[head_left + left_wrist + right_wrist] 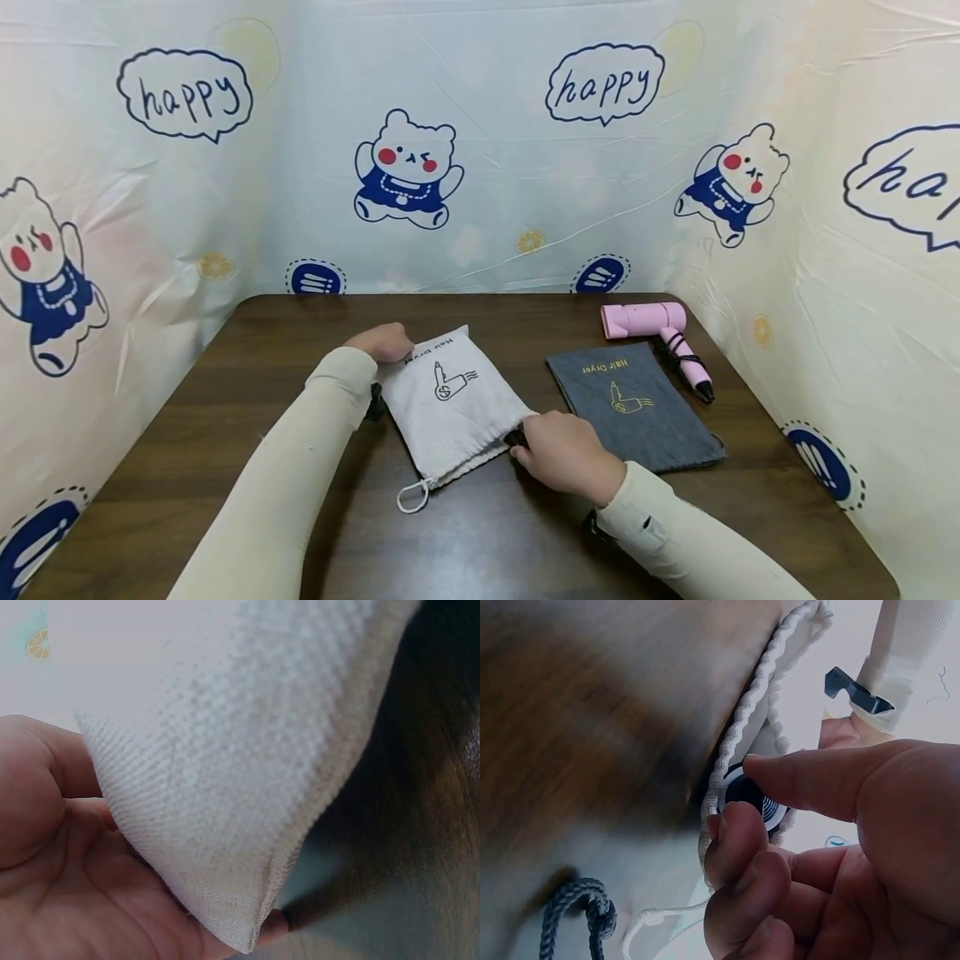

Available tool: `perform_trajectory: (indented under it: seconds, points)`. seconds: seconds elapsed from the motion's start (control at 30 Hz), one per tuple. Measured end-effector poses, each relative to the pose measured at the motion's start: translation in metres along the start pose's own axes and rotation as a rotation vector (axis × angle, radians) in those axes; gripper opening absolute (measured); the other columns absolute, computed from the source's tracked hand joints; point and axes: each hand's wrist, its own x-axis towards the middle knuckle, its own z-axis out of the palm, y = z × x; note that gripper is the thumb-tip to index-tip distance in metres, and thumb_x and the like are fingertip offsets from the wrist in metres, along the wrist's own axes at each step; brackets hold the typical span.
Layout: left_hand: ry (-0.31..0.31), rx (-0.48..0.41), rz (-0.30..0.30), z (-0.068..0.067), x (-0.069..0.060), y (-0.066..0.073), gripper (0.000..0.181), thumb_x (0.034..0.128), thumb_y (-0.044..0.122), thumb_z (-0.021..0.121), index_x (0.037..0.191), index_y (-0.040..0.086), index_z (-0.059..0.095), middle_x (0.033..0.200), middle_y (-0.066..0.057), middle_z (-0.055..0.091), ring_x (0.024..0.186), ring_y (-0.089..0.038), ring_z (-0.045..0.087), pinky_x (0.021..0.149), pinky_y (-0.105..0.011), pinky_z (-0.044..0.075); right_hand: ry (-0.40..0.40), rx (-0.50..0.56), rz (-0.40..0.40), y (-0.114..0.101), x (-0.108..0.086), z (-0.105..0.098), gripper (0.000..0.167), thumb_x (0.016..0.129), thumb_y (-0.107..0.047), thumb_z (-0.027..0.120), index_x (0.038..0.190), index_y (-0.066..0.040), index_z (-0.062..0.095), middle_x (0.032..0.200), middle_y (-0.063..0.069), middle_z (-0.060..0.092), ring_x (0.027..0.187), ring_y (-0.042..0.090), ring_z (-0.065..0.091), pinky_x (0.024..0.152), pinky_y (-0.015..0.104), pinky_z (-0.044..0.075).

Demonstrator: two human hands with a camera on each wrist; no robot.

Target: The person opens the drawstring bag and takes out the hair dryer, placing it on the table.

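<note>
A white drawstring bag (450,417), printed "Hair Dryer" with a dryer outline, lies in the middle of the table. At its far left corner, my left hand (380,342) grips the cloth. In the left wrist view the left palm (75,892) is against the bag's corner (217,885), with part of the fingers hidden behind it. My right hand (566,454) pinches a black piece (515,437) at the bag's open mouth. Seen from the right wrist, this black round end (744,793) has a pale rim and sits between thumb and forefinger; whatever it belongs to is inside the bag.
Right of the white bag lies a dark grey "Hair Dryer" bag (637,408). Behind it is a pink hair dryer (643,320) with its black cord wound around the handle. A white drawstring loop (412,497) trails from the white bag. Printed curtains (495,150) surround the brown table (465,550).
</note>
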Motion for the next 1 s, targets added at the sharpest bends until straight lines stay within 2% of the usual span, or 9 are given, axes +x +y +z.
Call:
perform_trajectory:
  seconds: [0.23, 0.53, 0.8, 1.0]
  points:
    - [-0.003, 0.005, 0.005, 0.001, 0.002, -0.001, 0.031, 0.1014, 0.013, 0.041, 0.111, -0.004, 0.065, 0.098, -0.015, 0.061, 0.078, -0.025, 0.053, 0.073, -0.037, 0.044, 0.007, -0.015, -0.009, 0.002, -0.005, -0.001, 0.043, 0.094, -0.04, 0.072, 0.062, -0.021, 0.053, 0.056, -0.004, 0.05, 0.052, 0.014, 0.05, 0.044, 0.038, 0.038]
    - [0.003, 0.037, 0.029, 0.001, 0.002, -0.001, 0.028, 0.0999, 0.01, 0.037, 0.098, 0.0, 0.063, 0.092, -0.014, 0.058, 0.072, -0.023, 0.048, 0.069, -0.035, 0.042, 0.015, -0.039, -0.022, 0.005, -0.008, -0.001, 0.04, 0.093, -0.04, 0.074, 0.064, -0.022, 0.054, 0.059, -0.005, 0.051, 0.053, 0.013, 0.05, 0.045, 0.039, 0.039]
    - [-0.004, 0.038, 0.004, 0.001, 0.004, 0.0, 0.033, 0.1012, 0.01, 0.037, 0.111, -0.005, 0.065, 0.102, -0.017, 0.061, 0.081, -0.026, 0.054, 0.074, -0.036, 0.045, 0.012, -0.043, -0.012, 0.008, -0.011, -0.001, 0.041, 0.093, -0.041, 0.073, 0.062, -0.022, 0.053, 0.059, -0.006, 0.05, 0.053, 0.013, 0.049, 0.044, 0.04, 0.038]
    - [-0.009, 0.061, 0.007, 0.001, 0.005, 0.001, 0.031, 0.1015, 0.01, 0.037, 0.106, -0.003, 0.065, 0.096, -0.015, 0.059, 0.076, -0.024, 0.052, 0.069, -0.034, 0.043, 0.051, -0.078, -0.016, 0.01, -0.014, 0.0, 0.039, 0.09, -0.042, 0.075, 0.063, -0.023, 0.054, 0.063, -0.005, 0.056, 0.056, 0.014, 0.053, 0.045, 0.042, 0.04]
